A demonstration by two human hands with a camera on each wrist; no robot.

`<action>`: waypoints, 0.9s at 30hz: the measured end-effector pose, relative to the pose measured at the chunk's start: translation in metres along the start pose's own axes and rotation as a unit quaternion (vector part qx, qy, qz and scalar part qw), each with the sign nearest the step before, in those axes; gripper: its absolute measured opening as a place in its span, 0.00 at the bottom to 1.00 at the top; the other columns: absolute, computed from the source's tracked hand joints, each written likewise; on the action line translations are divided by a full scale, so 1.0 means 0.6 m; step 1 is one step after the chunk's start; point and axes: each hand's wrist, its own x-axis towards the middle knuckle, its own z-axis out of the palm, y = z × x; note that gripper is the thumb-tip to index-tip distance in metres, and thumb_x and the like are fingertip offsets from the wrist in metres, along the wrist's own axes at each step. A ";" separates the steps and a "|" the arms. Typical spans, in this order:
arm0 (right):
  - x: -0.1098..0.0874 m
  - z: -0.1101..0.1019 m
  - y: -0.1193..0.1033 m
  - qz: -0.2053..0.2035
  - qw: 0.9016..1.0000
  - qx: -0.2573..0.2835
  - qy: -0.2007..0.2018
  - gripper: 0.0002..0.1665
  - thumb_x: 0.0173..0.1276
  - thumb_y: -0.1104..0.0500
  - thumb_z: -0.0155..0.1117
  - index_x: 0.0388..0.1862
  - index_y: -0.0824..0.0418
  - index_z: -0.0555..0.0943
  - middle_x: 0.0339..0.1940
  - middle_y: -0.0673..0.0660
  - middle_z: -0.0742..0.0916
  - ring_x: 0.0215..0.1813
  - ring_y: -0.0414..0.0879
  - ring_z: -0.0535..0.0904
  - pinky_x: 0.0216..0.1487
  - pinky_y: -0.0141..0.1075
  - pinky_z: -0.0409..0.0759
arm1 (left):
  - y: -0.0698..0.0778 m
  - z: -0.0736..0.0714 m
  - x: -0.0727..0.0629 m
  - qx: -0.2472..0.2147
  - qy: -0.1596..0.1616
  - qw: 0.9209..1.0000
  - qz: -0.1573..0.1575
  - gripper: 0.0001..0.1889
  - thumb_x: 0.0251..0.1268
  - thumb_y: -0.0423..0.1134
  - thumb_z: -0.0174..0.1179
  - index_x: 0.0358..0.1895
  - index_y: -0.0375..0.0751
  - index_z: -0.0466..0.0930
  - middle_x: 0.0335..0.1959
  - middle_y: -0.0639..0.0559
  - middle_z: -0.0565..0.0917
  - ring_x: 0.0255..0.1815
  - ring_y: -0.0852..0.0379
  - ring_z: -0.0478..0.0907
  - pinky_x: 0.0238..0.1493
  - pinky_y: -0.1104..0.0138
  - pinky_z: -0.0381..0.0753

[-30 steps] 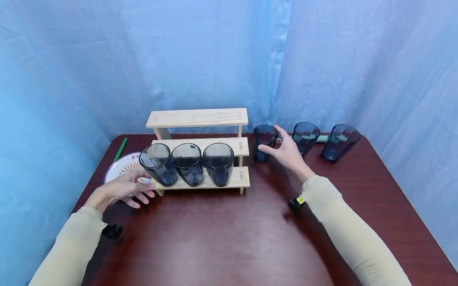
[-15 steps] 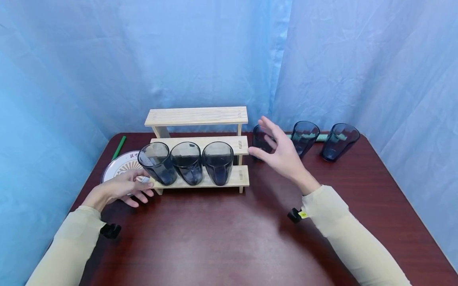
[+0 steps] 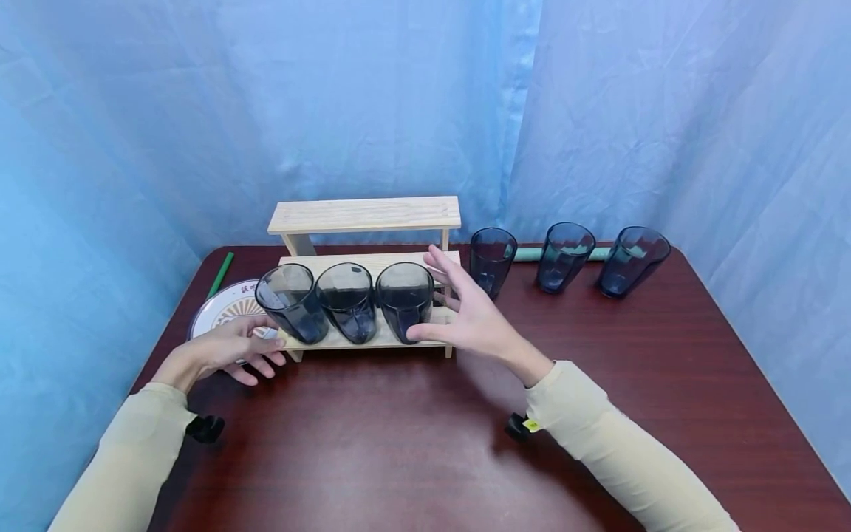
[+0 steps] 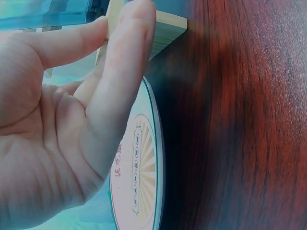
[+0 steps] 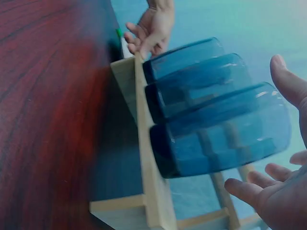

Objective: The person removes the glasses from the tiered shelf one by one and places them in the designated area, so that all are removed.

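My left hand (image 3: 222, 351) pinches the left end of the lowest shelf of a three-step wooden rack (image 3: 364, 214) between thumb and fingers. On that shelf three dark tinted glass tumblers stand side by side: a left tumbler (image 3: 292, 303), a middle one, the centre tumbler (image 3: 347, 303), and a right tumbler (image 3: 404, 299). Beside the right tumbler, my right hand (image 3: 475, 318) is spread with thumb and fingers apart. In the right wrist view a gap shows between this hand's fingers (image 5: 244, 191) and the right tumbler (image 5: 225, 134).
Three more tumblers stand on the dark red table (image 3: 399, 443) right of the rack: a near one (image 3: 492, 262), a second (image 3: 564, 258) and a third (image 3: 631, 262). Behind them lies a pale green rod (image 3: 528, 254). A patterned plate (image 3: 219, 310) and green stick (image 3: 220, 275) lie left.
My right hand has left the table tumbler nearest the rack and moved left and nearer, to beside the right tumbler on the shelf. The left hand stays at the shelf end.
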 end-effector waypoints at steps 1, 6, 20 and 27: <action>0.001 0.005 0.003 0.006 1.000 0.004 -0.001 0.68 0.54 0.52 0.84 0.84 0.44 0.49 0.81 0.51 0.63 0.77 0.46 0.62 0.71 0.49 0.70 | 0.000 0.000 -0.001 0.000 0.000 1.000 0.000 0.33 0.75 0.48 0.60 0.70 0.34 0.56 0.46 0.40 0.86 0.39 0.46 0.87 0.35 0.54 0.88; 0.005 0.024 0.017 0.037 0.999 -0.036 0.009 0.70 0.53 0.47 0.85 0.83 0.36 0.47 0.81 0.41 0.61 0.78 0.41 0.59 0.73 0.47 0.66 | -0.002 -0.002 -0.003 0.003 0.003 1.000 -0.003 0.33 0.75 0.48 0.60 0.70 0.34 0.55 0.46 0.40 0.86 0.40 0.46 0.86 0.36 0.54 0.88; 0.014 0.034 0.029 0.039 0.998 -0.016 0.048 0.60 0.53 0.51 0.85 0.80 0.46 0.60 0.67 0.45 0.79 0.65 0.40 0.77 0.65 0.40 0.76 | 0.001 0.000 0.009 0.003 0.002 1.000 -0.005 0.34 0.75 0.48 0.60 0.72 0.34 0.55 0.46 0.40 0.86 0.40 0.47 0.86 0.37 0.54 0.88; 0.014 0.041 0.033 0.038 0.997 -0.033 0.051 0.54 0.54 0.45 0.84 0.76 0.42 0.64 0.67 0.43 0.79 0.67 0.38 0.74 0.66 0.40 0.75 | 0.000 -0.004 0.003 0.002 0.002 1.000 -0.011 0.34 0.75 0.48 0.60 0.72 0.34 0.54 0.46 0.41 0.86 0.40 0.47 0.86 0.37 0.54 0.88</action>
